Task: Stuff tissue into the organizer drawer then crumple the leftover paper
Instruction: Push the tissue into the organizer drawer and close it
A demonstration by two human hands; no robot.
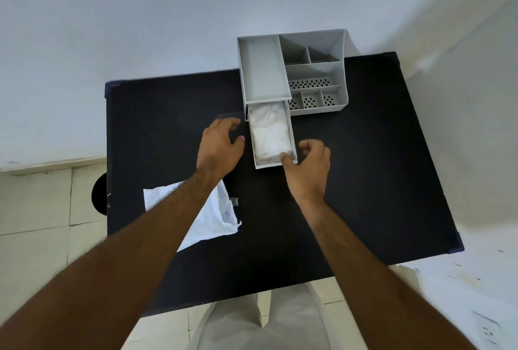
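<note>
A black rectangular worktop (364,181) with dark blue corner edges is set against a plain pale wall (140,27), which is evenly lit. Pale floor tiles (42,209) with thin joints are seen to the left, bordered by a light skirting ledge (53,164). A white wall socket (487,331) is visible at lower right.

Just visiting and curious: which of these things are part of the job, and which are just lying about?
Part of the job:
- drawer, pulled out
- tissue inside it
- leftover paper
- left hand, right hand

Just there:
- organizer's open compartments
- black table
</note>
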